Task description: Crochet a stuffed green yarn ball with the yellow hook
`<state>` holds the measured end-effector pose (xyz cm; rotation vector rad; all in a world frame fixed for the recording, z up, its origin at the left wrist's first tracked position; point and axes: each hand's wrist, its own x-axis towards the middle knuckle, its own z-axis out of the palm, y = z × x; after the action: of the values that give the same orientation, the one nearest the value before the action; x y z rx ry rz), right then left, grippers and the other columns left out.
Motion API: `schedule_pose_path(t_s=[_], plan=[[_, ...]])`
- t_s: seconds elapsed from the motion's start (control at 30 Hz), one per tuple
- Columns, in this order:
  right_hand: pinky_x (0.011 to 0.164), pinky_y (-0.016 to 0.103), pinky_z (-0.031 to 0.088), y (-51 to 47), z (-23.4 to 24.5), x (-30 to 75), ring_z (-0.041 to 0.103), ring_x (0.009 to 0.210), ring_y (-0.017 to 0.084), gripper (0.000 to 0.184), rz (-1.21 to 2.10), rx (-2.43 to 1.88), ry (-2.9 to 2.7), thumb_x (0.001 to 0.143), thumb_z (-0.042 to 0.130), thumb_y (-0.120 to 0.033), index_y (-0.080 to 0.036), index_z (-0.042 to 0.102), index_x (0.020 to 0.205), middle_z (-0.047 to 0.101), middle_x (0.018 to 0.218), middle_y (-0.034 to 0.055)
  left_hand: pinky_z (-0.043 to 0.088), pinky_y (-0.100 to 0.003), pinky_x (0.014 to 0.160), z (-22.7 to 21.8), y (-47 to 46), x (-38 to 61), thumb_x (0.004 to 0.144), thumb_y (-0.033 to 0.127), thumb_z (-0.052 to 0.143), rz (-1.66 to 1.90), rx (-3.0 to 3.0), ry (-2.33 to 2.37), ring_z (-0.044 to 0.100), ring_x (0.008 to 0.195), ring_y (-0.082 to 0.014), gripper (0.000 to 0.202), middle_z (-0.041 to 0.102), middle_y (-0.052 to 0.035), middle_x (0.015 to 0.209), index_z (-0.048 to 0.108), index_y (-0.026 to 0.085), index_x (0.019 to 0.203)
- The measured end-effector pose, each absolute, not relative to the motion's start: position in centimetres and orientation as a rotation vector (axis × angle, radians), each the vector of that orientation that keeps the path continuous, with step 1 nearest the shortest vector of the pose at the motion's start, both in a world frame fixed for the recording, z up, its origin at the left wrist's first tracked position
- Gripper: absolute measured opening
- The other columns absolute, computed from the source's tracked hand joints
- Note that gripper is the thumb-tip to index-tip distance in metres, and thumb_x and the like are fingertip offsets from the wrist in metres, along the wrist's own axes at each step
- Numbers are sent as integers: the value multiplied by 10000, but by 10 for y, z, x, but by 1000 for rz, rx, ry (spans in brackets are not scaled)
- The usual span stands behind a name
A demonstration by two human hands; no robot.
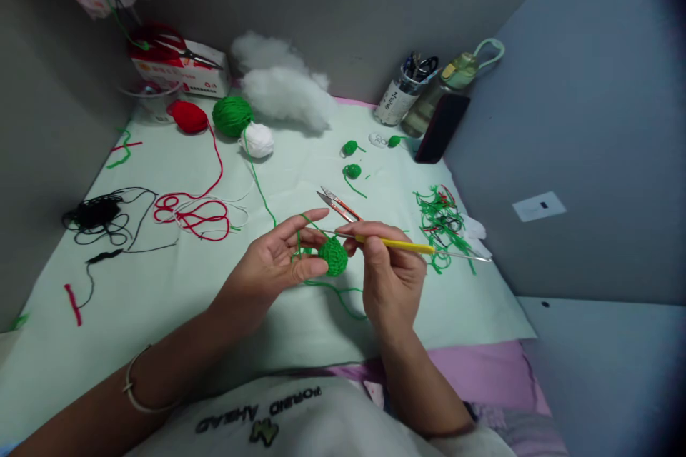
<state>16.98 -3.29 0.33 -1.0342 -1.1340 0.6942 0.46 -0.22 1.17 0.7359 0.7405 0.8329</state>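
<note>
Between thumb and fingers, my left hand (281,250) pinches a small round green crochet piece (333,255), and green yarn (262,189) runs over its raised index finger. My right hand (394,271) is closed in a pen-like grip around a crochet hook (407,245) with a yellow handle. The hook's left tip meets the top of the green piece; its other metal end sticks out to the right. Just beyond my hands lie orange-handled thread snips (343,207) with their blades apart. A loose green strand loops on the cloth below the piece.
At the back are a green yarn ball (232,116), a white ball (257,141), red yarn (189,117) and white stuffing (286,89). Black yarn (96,214) lies left, green scraps (442,225) right. A phone (442,128) leans on a bottle (455,75). Small green pieces (352,171) lie mid-table.
</note>
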Motion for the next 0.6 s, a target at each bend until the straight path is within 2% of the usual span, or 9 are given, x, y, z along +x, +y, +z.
schedule_pose_path(t_s=[0.1,0.2,0.4,0.5,0.6], plan=[[676,300,599,-33,3,168,711,750,142,142,743,-994,-1113,1009,664,-268,-247,804,1018,820,959,34,503,-346,975,13,-1,4,739,245,936,844,747,766,675,1071,-220,693,702,-36,1062,691,263,1387],[674,298,590,-32,2,166,706,751,137,161,751,-958,-1126,1014,651,-227,-261,807,1036,814,968,25,495,-338,987,14,0,4,741,242,935,845,762,782,672,1073,-214,664,721,-43,1077,707,256,1364],[741,360,603,-27,4,168,717,777,165,182,479,-1063,-1305,1008,632,-199,-254,803,1039,808,965,36,518,-260,827,14,-1,7,831,298,870,783,675,694,660,890,-158,281,747,-39,967,802,216,1091],[707,339,598,-25,5,173,691,702,143,175,614,-1147,-1217,1020,631,-273,-224,791,971,793,928,37,534,-264,768,13,0,8,852,310,846,781,597,696,639,798,-149,210,744,-49,918,806,187,1018],[684,312,586,-24,5,177,685,706,130,179,725,-1106,-1105,1019,645,-310,-220,792,967,784,940,38,547,-270,778,11,2,8,856,301,840,802,560,723,651,809,-154,207,740,-51,916,808,175,1018]])
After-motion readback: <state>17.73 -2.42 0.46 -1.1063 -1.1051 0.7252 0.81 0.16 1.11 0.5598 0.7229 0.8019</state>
